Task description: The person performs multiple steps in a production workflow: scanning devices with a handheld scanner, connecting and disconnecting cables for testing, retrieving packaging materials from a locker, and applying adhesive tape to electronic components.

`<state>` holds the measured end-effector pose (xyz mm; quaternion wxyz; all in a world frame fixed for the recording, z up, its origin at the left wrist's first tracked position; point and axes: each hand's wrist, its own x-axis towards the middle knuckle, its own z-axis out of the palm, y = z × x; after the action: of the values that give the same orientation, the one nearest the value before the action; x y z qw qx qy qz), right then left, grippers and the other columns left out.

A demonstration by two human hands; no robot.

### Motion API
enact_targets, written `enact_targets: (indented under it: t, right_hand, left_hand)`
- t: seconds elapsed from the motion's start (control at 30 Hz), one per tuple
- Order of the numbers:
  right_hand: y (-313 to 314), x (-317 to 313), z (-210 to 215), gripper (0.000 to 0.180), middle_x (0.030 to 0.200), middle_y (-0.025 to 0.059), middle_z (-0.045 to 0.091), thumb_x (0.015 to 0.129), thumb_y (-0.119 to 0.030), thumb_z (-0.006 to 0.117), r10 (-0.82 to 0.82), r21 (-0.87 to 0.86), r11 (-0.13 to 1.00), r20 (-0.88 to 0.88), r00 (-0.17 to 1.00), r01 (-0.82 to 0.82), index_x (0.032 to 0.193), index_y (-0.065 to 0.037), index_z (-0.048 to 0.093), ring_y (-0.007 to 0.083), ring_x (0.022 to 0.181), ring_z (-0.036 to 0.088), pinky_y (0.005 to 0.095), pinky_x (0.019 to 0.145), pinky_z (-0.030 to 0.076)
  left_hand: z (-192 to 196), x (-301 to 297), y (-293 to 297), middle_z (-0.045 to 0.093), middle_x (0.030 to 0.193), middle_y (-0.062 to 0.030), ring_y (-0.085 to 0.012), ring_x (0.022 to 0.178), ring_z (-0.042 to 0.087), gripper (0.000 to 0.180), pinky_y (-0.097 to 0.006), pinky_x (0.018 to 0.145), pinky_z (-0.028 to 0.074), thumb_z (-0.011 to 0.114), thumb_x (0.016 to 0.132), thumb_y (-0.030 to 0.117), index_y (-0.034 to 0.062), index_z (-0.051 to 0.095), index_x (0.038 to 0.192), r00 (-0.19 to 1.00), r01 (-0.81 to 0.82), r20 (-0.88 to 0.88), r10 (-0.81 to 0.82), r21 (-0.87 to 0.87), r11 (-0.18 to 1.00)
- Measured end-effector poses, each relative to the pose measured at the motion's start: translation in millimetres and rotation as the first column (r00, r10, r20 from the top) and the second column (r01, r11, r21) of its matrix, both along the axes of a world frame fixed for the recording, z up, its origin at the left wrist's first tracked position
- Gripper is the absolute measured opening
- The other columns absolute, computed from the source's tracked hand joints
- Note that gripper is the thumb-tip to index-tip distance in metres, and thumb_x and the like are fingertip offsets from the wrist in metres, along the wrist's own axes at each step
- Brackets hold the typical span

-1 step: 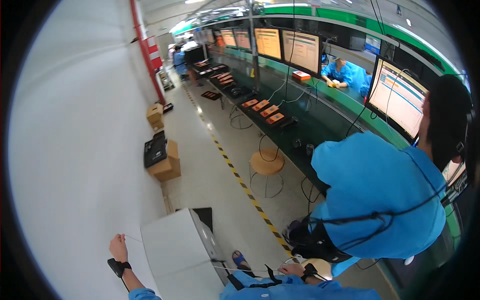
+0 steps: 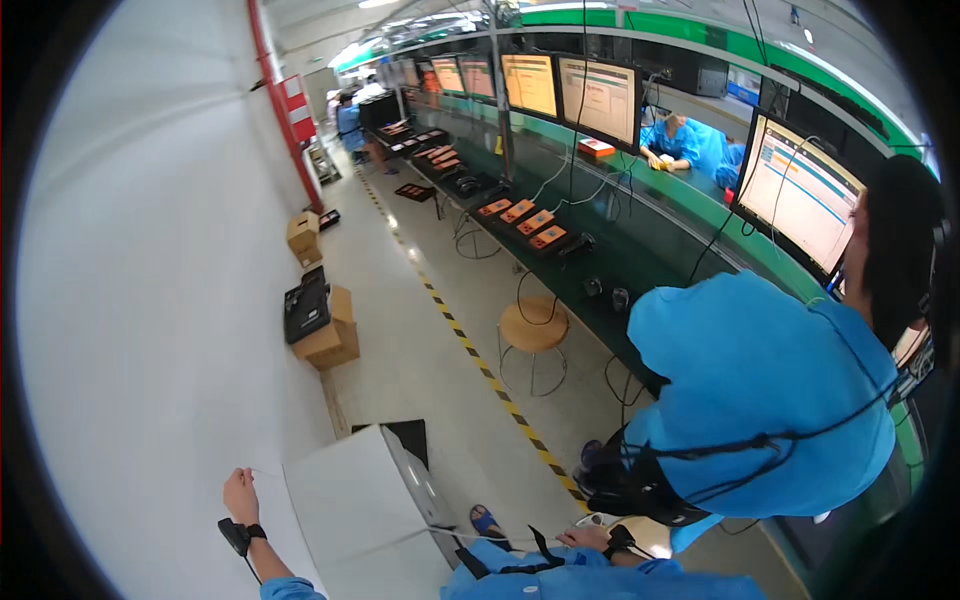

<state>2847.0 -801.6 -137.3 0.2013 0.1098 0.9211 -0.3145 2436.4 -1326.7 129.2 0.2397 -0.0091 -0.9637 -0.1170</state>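
Note:
My left hand (image 2: 240,496) is raised at the lower left beside the white wall. Its fingers are closed on the end of a thin pale cord, which runs toward a white box-like appliance (image 2: 352,500). Low in front of my waist, my right hand (image 2: 584,538) is closed, with a pale cord (image 2: 500,540) running into its fingers from the left. A pale line crosses the top of the white appliance between my hands; whether it is one continuous cord I cannot tell. Both wrists wear black devices.
Close on my right, a person in blue (image 2: 760,400) leans toward a monitor (image 2: 795,190). A wooden stool (image 2: 534,324) stands by the long green bench (image 2: 640,270). Cardboard boxes (image 2: 330,345) line the wall, and yellow-black tape (image 2: 480,360) marks the floor.
The view has shifted slightly. A pale line across the top of the white appliance looks broader and lighter now. Both hands stay in nearly the same places and remain closed.

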Motion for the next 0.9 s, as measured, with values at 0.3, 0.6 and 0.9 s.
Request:
enact_targets:
  t: [0.3,0.6,0.9]
  right_hand:
    - [-1.6,-240.2,12.1,0.050,0.078,0.0149,0.066,0.091,-0.054,0.045,-0.351,-0.057,0.936,-0.143,0.925,0.347,0.082,-0.010,0.067,0.0354,0.072,0.063,0.0462,0.061,0.047]
    - [116.4,-457.7,46.1,0.045,0.082,0.0180,0.067,0.090,-0.047,0.046,-0.214,0.084,0.967,-0.246,0.945,0.241,0.086,-0.007,0.067,0.0368,0.077,0.064,0.0490,0.066,0.048]
    - [302.7,-575.4,67.5,0.029,0.075,0.0138,0.066,0.087,-0.034,0.051,0.032,0.463,0.886,-0.075,0.997,0.006,0.079,-0.010,0.066,0.0326,0.071,0.065,0.0462,0.064,0.050]
  left_hand:
    - [27.2,-280.0,157.4,0.042,0.058,0.0048,-0.0054,0.051,0.039,0.024,-0.021,0.046,0.032,0.051,0.094,0.027,0.0128,0.051,0.075,0.803,-0.011,-0.205,-0.560,0.934,-0.358]
    - [-65.7,-351.8,256.3,0.034,0.054,0.0057,-0.0072,0.047,0.035,0.022,-0.020,0.044,0.029,0.052,0.095,0.024,0.0117,0.050,0.077,0.495,-0.491,0.118,-0.861,0.855,-0.166]
    - [-56.3,-489.9,132.7,0.058,0.064,0.0009,-0.0098,0.054,0.051,0.028,-0.027,0.050,0.039,0.064,0.086,0.036,0.0096,0.071,0.084,0.213,0.145,0.934,-0.287,0.260,0.955]
